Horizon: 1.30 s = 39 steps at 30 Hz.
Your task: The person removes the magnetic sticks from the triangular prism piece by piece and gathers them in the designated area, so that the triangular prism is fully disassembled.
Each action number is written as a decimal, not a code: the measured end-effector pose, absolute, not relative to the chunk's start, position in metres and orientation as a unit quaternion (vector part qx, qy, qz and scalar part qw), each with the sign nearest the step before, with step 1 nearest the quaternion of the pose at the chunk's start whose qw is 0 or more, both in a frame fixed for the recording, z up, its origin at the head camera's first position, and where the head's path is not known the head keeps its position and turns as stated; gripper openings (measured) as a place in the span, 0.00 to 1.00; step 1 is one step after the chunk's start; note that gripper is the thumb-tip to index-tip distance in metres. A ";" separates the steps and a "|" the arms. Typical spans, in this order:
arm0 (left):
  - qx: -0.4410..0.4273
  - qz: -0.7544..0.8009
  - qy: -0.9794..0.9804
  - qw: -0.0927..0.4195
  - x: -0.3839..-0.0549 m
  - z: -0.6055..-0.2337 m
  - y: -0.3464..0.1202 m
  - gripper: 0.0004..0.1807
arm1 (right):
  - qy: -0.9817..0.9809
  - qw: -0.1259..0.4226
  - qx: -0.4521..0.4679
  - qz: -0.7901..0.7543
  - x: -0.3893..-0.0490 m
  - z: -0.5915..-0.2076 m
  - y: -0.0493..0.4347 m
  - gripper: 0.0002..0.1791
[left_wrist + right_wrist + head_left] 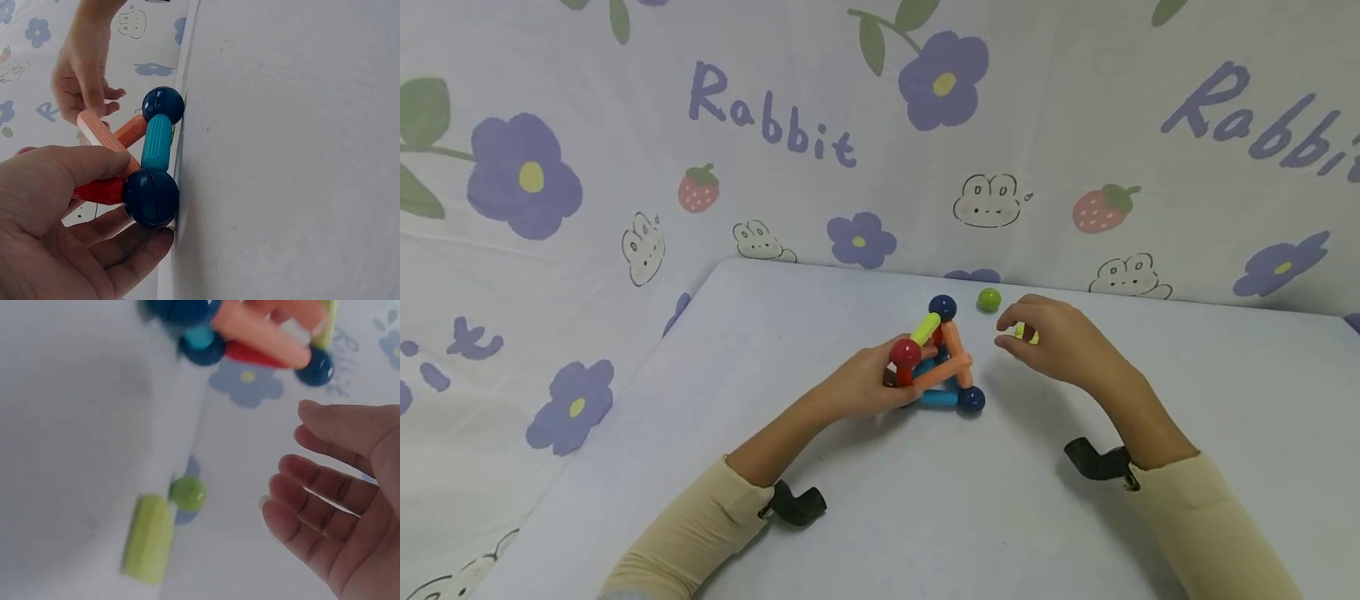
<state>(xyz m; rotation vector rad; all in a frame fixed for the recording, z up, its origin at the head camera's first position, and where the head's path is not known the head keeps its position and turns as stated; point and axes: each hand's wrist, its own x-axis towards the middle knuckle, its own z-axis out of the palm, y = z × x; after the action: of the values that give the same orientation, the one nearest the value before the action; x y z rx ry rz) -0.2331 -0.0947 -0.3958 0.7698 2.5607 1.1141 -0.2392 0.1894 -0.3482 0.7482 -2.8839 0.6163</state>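
My left hand [863,382] grips a frame built of magnetic sticks and balls, its thumb and fingers round a red stick [103,191] and a dark blue ball [151,197]. The frame has a red ball [906,353], a dark blue ball [943,307] at the top, orange sticks [953,340], a yellow-green stick [927,328] and a blue stick [938,398] along the bottom. To the right of it hovers my right hand [1063,342], fingers loosely bent, with nothing between them in the right wrist view.
A loose green ball [989,300] lies on the white table [895,500] behind the frame. Beside it is a loose yellow-green stick [149,540], partly hidden behind my right hand in the head view. A patterned cloth [1045,108] hangs at the back.
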 end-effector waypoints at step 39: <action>0.290 0.388 0.862 0.149 -0.235 -0.396 -0.099 0.45 | -0.914 -0.143 0.355 0.139 -0.192 -0.354 0.128 0.05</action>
<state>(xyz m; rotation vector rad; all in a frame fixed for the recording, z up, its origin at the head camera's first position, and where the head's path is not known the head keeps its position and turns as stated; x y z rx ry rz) -0.2347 -0.0993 -0.3955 0.8347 2.4776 1.1147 -0.1921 0.1284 -0.3538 1.2279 -3.1637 0.4825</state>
